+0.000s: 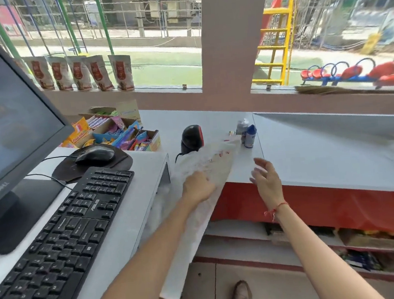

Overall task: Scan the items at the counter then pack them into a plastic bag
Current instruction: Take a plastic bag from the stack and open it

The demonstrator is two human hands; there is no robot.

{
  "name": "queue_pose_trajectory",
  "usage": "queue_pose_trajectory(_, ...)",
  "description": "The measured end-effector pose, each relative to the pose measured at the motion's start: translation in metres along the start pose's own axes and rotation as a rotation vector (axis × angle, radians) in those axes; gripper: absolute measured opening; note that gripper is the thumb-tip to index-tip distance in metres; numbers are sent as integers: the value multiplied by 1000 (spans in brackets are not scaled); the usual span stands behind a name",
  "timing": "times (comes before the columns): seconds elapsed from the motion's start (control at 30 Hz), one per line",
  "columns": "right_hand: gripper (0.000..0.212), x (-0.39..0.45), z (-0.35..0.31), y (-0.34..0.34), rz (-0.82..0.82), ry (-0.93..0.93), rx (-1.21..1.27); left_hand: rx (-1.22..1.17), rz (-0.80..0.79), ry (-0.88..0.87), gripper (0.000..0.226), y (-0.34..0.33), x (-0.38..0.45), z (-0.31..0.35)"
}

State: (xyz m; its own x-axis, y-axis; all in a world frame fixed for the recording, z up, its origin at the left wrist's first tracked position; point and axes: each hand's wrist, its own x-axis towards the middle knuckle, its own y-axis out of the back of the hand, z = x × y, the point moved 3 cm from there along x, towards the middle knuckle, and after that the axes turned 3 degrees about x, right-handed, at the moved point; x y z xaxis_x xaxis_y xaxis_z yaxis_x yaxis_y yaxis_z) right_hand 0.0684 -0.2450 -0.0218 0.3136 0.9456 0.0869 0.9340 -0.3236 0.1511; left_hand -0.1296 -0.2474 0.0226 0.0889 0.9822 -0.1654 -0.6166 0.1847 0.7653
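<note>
Single head view: looks forward-down over counter (309,139), close, wide-angle; window beyond.

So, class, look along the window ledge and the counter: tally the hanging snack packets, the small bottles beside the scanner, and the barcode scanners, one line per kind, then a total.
Snack packets on the ledge: 5
Small bottles right of the scanner: 2
Barcode scanner: 1
Total: 8
</note>
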Motion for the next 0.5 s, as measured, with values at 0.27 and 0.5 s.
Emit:
queue_pose_trajectory(0.27, 154, -72, -17, -18, -507, 324, -684, -235, 38, 63, 41, 15, 53, 87)
queue_pose_trajectory(0.5, 62, -60, -45, 11, 171, 642, -730, -440, -13, 44, 13, 40, 65, 134)
